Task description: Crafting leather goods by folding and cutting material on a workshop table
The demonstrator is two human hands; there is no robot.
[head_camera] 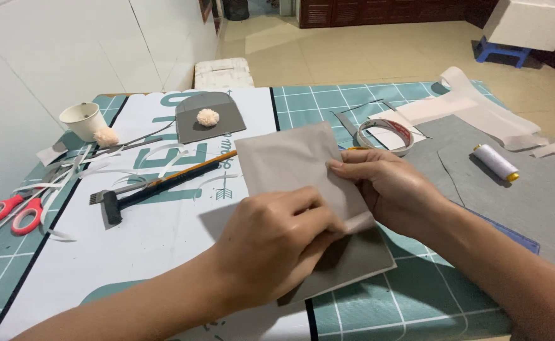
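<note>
A teal gridded cutting mat (416, 297) covers the table, and on it lies a grey felt piece (353, 259) under a pale beige square sheet (283, 161). The left hand (274, 243) presses down on both, fingers curled; the right hand (384, 189) pinches the sheet's right edge.

Left hand (271, 237) and right hand (384, 186) pinching grey leather piece (290, 161), hammer (157, 188) left, red scissors (9, 213) far left

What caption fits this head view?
Both hands, left and right, press a grey sheet on a cutting mat, beside hammer and scissors.
</note>
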